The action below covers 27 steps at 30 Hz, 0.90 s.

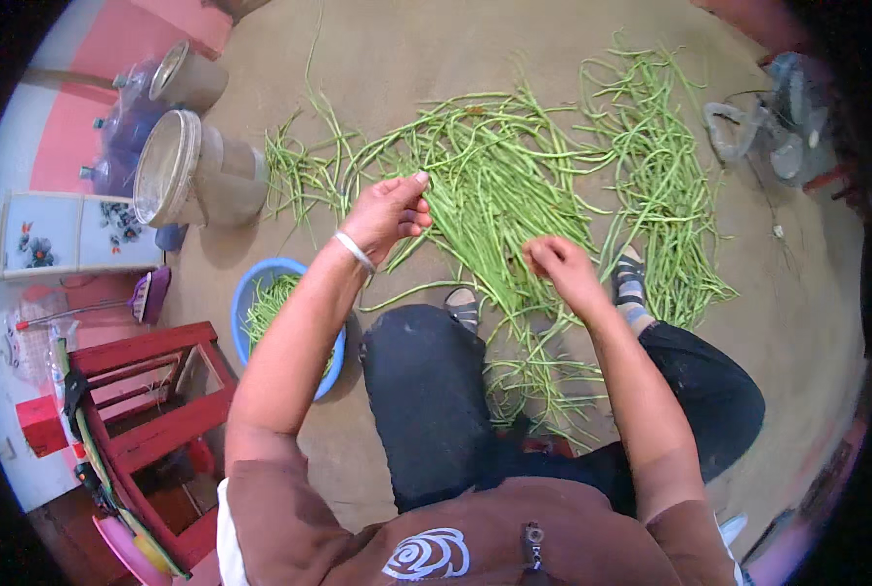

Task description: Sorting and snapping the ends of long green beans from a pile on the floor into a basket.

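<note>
A broad heap of long green yard-long beans [480, 168] lies spread on the floor before me. Over its left part is my left hand [395, 211], a pale bangle [355, 253] at its wrist. Thumb and fingers are pinched together beside some bean ends; whether they grip one is unclear. Lower right, my right hand [559, 267] hovers above the heap with curled fingers, and what may be between them is hidden. Left of my knee stands a blue plastic basin [239, 311] holding shorter green bean pieces [271, 297].
Another bean pile [670, 190] lies by my right sandal [628, 275]. Looser beans [304, 172] lie near a large plastic bucket [223, 179] at left. A red wooden chair frame [143, 344] stands behind the basin. Clear plastic bags [787, 139] are at far right.
</note>
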Each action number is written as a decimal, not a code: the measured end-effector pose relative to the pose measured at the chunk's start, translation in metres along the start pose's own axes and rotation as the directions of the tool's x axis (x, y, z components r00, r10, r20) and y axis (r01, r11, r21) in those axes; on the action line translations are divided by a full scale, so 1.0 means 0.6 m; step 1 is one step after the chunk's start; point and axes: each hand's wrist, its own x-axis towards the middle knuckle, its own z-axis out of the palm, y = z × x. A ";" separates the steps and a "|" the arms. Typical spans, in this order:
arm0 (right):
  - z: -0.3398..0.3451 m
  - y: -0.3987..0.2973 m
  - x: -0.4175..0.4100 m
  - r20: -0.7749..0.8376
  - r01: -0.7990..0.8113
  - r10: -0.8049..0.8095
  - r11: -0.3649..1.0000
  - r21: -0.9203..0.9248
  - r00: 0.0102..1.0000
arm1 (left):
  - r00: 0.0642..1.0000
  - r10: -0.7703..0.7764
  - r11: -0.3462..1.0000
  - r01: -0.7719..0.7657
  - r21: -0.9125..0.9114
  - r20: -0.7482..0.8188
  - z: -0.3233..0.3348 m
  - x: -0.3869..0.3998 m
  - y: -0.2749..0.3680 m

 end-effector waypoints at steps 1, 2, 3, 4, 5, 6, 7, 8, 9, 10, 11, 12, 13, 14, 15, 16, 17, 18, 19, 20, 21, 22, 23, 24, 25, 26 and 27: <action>0.003 -0.051 -0.003 0.031 -0.008 0.005 0.995 0.099 1.000 | 1.000 0.015 1.000 -0.015 0.005 0.022 0.023 -0.019 0.020; 0.010 -0.100 -0.012 0.063 -0.023 0.010 0.980 0.197 0.998 | 0.999 0.019 0.999 -0.021 0.039 0.050 0.046 -0.039 0.035; 0.019 -0.151 -0.024 0.195 -0.125 0.073 0.956 0.267 0.978 | 0.997 0.019 0.997 -0.025 0.072 0.075 0.067 -0.059 0.046; 0.027 -0.189 -0.037 0.331 -0.236 0.125 0.918 0.320 0.935 | 0.997 0.021 0.996 -0.027 0.083 0.075 0.089 -0.077 0.054; 0.030 -0.211 -0.051 0.310 -0.226 0.124 0.921 0.318 0.943 | 0.995 0.025 0.996 -0.033 0.083 0.098 0.107 -0.084 0.053; 0.028 -0.229 -0.062 0.363 -0.148 0.073 0.972 0.182 0.929 | 0.992 0.050 0.994 -0.061 0.091 0.114 0.128 -0.087 0.057; 0.021 -0.242 -0.070 0.421 -0.062 0.038 0.997 0.044 0.906 | 0.989 0.075 0.991 -0.088 0.098 0.129 0.149 -0.092 0.059; 0.012 -0.240 -0.071 0.371 -0.046 0.028 0.998 0.041 0.928 | 0.994 0.071 0.995 -0.076 0.058 0.083 0.171 -0.097 0.060; -0.001 -0.251 -0.080 0.357 -0.028 0.016 0.999 0.028 0.934 | 0.991 0.090 0.994 -0.096 0.055 0.100 0.181 -0.094 0.063; -0.016 -0.261 -0.092 0.357 -0.081 0.067 0.996 0.025 0.932 | 0.981 0.095 0.984 -0.067 -0.164 0.172 0.188 -0.086 0.061; -0.030 -0.269 -0.103 0.359 -0.135 0.118 0.991 0.022 0.926 | 0.964 0.112 0.928 -0.014 -0.372 0.241 0.196 -0.078 0.062; -0.045 -0.258 -0.109 0.321 -0.213 0.179 0.974 0.073 0.930 | 0.972 0.123 0.870 -0.008 -0.492 0.202 0.211 -0.071 0.060; -0.054 -0.257 -0.117 0.321 -0.206 0.174 0.976 0.066 0.931 | 0.970 0.133 0.868 -0.016 -0.496 0.202 0.213 -0.065 0.058; -0.063 -0.257 -0.122 0.319 -0.220 0.202 0.975 0.020 0.926 | 0.970 0.200 0.850 -0.101 -0.518 0.140 0.213 -0.057 0.055; -0.069 -0.253 -0.129 0.315 -0.241 0.237 0.970 -0.026 0.919 | 0.963 0.260 0.824 -0.180 -0.537 0.076 0.214 -0.052 0.049; -0.069 -0.252 -0.132 0.318 -0.252 0.236 0.968 0.008 0.918 | 0.969 0.246 0.819 -0.196 -0.540 0.021 0.211 -0.044 0.045; -0.071 -0.248 -0.128 0.326 -0.255 0.241 0.967 0.000 0.914 | 0.969 0.246 0.814 -0.200 -0.545 0.011 0.206 -0.036 0.039; -0.077 -0.239 -0.124 0.312 -0.241 0.233 0.971 -0.014 0.921 | 0.967 0.255 0.837 -0.207 -0.507 0.025 0.206 -0.032 0.033; -0.081 -0.230 -0.119 0.300 -0.226 0.224 0.974 -0.027 0.927 | 0.964 0.262 0.858 -0.214 -0.467 0.038 0.205 -0.027 0.027; -0.083 -0.219 -0.118 0.287 -0.190 0.188 0.981 -0.021 0.939 | 0.958 0.282 0.854 -0.225 -0.469 0.056 0.204 -0.022 0.022; -0.086 -0.209 -0.114 0.301 -0.191 0.190 0.981 -0.024 0.935 | 0.958 0.283 0.852 -0.231 -0.470 0.040 0.199 -0.017 0.021; -0.088 -0.200 -0.110 0.252 -0.173 0.192 0.980 -0.097 0.948 | 0.957 0.291 0.839 -0.254 -0.481 0.001 0.194 -0.012 0.020; -0.086 -0.193 -0.105 0.203 -0.156 0.189 0.973 -0.169 0.961 | 0.954 0.298 0.826 -0.277 -0.490 -0.037 0.186 -0.007 0.021; -0.076 -0.202 -0.103 0.159 -0.150 0.184 0.968 -0.203 0.970 | 0.945 0.314 0.810 -0.314 -0.495 -0.087 0.176 -0.001 0.025; -0.074 -0.201 -0.091 0.169 -0.150 0.185 0.968 -0.201 0.968 | 0.945 0.312 0.810 -0.318 -0.492 -0.097 0.166 0.003 0.027; -0.074 -0.198 -0.079 0.074 -0.160 0.179 0.965 -0.207 0.981 | 0.930 0.334 0.800 -0.364 -0.476 -0.150 0.156 0.008 0.028; -0.080 -0.196 -0.067 -0.026 -0.172 0.170 0.961 -0.215 0.985 | 0.913 0.357 0.788 -0.408 -0.460 -0.199 0.154 0.011 0.032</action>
